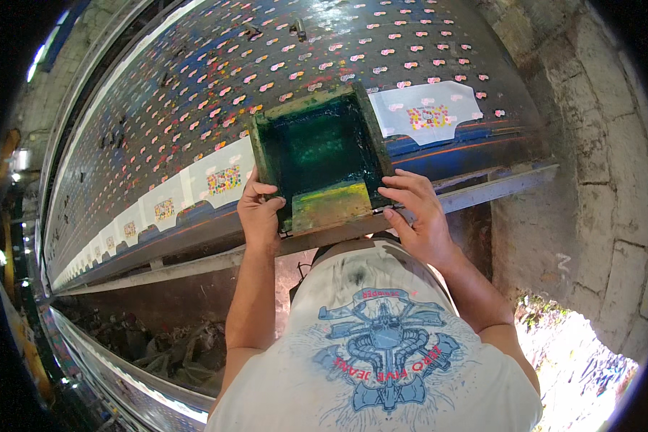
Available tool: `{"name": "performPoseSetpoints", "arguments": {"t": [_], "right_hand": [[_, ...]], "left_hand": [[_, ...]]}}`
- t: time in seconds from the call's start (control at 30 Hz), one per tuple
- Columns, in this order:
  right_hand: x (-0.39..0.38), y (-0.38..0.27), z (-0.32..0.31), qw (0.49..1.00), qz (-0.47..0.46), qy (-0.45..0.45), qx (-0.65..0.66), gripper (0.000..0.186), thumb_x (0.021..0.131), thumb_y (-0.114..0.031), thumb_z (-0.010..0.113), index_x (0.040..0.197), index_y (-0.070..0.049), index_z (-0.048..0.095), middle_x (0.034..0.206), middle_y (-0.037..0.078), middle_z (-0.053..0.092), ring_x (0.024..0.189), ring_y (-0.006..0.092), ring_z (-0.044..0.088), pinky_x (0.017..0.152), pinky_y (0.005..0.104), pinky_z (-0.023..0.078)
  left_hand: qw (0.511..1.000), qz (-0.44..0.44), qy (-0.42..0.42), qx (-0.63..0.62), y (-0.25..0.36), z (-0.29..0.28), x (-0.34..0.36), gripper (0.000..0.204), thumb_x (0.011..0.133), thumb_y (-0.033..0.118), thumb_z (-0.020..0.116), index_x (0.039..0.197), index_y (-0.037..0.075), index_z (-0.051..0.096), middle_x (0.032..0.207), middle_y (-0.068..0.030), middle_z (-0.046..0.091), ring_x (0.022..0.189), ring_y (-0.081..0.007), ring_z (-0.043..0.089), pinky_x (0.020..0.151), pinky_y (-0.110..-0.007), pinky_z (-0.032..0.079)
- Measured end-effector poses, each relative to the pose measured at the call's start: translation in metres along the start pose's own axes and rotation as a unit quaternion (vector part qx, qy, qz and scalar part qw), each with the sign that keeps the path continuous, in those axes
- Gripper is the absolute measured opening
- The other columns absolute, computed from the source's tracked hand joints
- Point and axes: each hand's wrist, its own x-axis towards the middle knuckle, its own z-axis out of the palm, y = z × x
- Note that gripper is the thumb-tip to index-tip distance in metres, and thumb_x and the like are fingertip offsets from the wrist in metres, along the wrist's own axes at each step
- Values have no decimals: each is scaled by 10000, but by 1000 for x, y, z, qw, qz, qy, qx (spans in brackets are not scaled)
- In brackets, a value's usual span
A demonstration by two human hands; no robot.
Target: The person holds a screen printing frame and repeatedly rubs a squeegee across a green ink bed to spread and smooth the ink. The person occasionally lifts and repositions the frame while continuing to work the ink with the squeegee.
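A screen printing frame (376, 133) lies on the long table in front of me, tilted slightly, with dark green ink pooled over its mesh (313, 147). Inside its near end rests a flat squeegee (331, 207), stained yellow and green. My left hand (259, 209) is closed around the frame's near left side, thumb and forefinger bent over the rail. At the near right corner, my right hand (417, 212) holds the frame with its fingertips over the edge and its thumb lower down. The frame covers whatever lies under it.
White cut fabric pieces (428, 97) with colourful prints line the near side of the table (266, 61); small pink prints dot its surface. A metal rail (497, 189) runs along the near edge. To the right stands a rough block wall (597, 245).
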Motion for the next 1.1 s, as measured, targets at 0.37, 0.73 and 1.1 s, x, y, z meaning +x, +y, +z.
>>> {"name": "performPoseSetpoints", "arguments": {"t": [0.37,0.73,1.1], "right_hand": [[42,-28,46,962,-185,-127,-159,429,865,-214,861,1262,-80,773,1292,127,727,1298,368,671,1078,499,554],[150,-17,38,906,-146,-329,-224,317,882,-8,737,1193,-52,779,1078,160,719,1101,397,717,975,504,592],[218,2,65,931,-79,-238,-265,472,904,54,677,1340,-85,790,1211,183,778,1194,415,732,1049,531,585]], "left_hand": [[999,31,-25,13,-8,-1,11,345,710,-242,672,883,55,696,1783,-218,484,1555,-294,572,1215,-376,442],[994,75,-8,80,-21,3,15,302,703,-191,686,882,50,716,1783,-236,482,1554,-310,559,1177,-366,456],[992,49,5,117,-4,10,10,265,725,-186,665,865,31,726,1771,-260,488,1589,-359,538,1227,-372,431]]}}
